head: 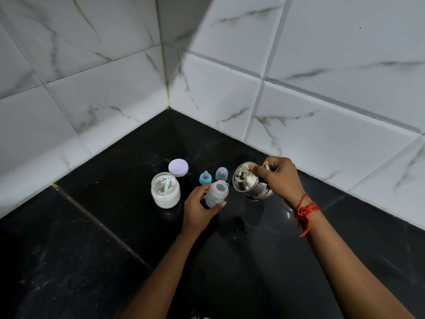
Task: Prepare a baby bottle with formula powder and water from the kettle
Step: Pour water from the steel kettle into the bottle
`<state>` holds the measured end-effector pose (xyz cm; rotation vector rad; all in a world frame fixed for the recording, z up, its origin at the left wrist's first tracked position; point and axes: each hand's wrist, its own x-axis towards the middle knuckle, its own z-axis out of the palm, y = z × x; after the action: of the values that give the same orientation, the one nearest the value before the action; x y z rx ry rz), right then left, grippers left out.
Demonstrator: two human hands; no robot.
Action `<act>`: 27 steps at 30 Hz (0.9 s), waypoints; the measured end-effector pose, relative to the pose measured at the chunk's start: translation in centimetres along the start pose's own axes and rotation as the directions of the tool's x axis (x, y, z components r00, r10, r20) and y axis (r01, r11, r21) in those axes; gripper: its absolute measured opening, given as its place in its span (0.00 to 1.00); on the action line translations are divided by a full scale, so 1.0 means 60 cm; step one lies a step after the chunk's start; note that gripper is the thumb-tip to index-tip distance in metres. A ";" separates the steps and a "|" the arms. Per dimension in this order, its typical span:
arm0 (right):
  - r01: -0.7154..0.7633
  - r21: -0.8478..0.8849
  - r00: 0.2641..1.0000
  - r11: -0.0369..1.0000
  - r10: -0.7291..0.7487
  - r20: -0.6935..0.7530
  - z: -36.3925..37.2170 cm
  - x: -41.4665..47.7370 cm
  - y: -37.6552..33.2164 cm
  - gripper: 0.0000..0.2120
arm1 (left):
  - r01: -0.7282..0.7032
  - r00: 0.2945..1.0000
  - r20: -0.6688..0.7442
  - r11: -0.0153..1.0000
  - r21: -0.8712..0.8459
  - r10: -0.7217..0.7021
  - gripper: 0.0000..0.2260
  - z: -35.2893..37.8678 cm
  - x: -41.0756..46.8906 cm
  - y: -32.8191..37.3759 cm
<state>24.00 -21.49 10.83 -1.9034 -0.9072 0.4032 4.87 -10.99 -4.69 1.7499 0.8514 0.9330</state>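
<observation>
Seen from above, two bare forearms reach forward over a glossy black stone tabletop set into a tiled corner; a red thread is knotted round the right wrist, its loose end hanging down; the left hand grips a small clear baby bottle near the middle of the tabletop, fingers curled round its far side and thumb curled round its near side, the bottle uncapped and leaning, open mouth up; just to its right, the right hand holds a small steel kettle, fingers closed round the handle and one fingertip pressing on the knobbed lid; the kettle is tipped to the left, its spout right beside the bottle's mouth, though whether water is running is too fine to make out; left of the bottle, standing apart from it, an open glass jar of white formula powder holds a pale green scoop; just behind the bottle a teal-ringed nipple stands upright, with a clear domed cap beside it on the right; a round lavender lid lies flat just behind the jar; beyond everything, white marble-veined wall tiles meet at the corner.
</observation>
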 end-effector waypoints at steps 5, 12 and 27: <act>0.001 0.018 1.000 1.000 -0.001 0.008 0.000 -0.006 -0.004 0.24 | -0.015 1.000 -0.003 1.000 0.009 0.015 0.25 0.001 0.011 0.000; -0.011 0.022 1.000 1.000 0.011 -0.006 -0.003 -0.008 -0.010 0.23 | -0.014 1.000 0.021 1.000 -0.010 0.014 0.24 0.015 0.009 0.007; -0.016 0.021 1.000 1.000 0.016 -0.021 -0.015 -0.011 -0.021 0.21 | -0.019 1.000 0.019 1.000 -0.007 0.019 0.24 0.012 0.004 0.007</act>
<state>23.58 -22.22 12.27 -1.8938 -0.8710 0.3999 5.71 -11.20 -4.40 1.7608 0.8196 0.9298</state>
